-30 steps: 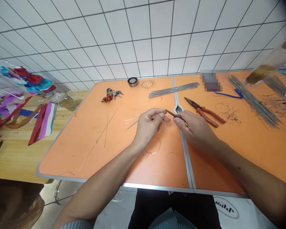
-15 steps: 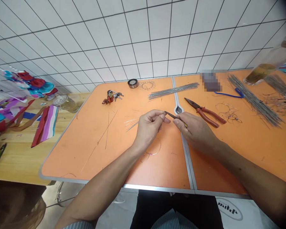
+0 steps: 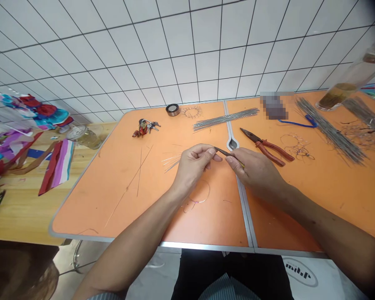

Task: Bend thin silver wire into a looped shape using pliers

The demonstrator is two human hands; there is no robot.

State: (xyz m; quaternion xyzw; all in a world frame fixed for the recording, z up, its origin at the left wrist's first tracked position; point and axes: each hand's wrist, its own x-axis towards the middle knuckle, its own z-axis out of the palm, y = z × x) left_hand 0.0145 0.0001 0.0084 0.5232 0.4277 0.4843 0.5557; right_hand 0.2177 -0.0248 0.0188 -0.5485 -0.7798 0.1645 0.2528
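My right hand [image 3: 253,164] is closed round a slim dark pointed tool [image 3: 221,151] with a yellowish end showing below my fingers. The tool's tip reaches the fingertips of my left hand [image 3: 197,160], which are pinched together; whatever lies between them is too small to make out. Under my left wrist, a thin wire ring [image 3: 203,201] with a small pinkish twist rests on the orange table [image 3: 162,216]. Several straight wires [image 3: 171,162] stick out on the table behind my left hand. Beyond my right hand lie red-handled pliers [image 3: 267,146].
At the back are a roll of black tape [image 3: 173,110], keys [image 3: 146,127] and a wire bundle [image 3: 226,119]. Rightward lie a larger wire bundle [image 3: 331,131], wire loops [image 3: 296,146] and a glass bottle [image 3: 339,93]. Ribbons [image 3: 56,166] and a jar [image 3: 84,136] are on the wooden table.
Both hands keep nearly the same pose, with the tool's tip still at my left fingertips. The whole view has shifted slightly; nothing on the table has visibly moved.
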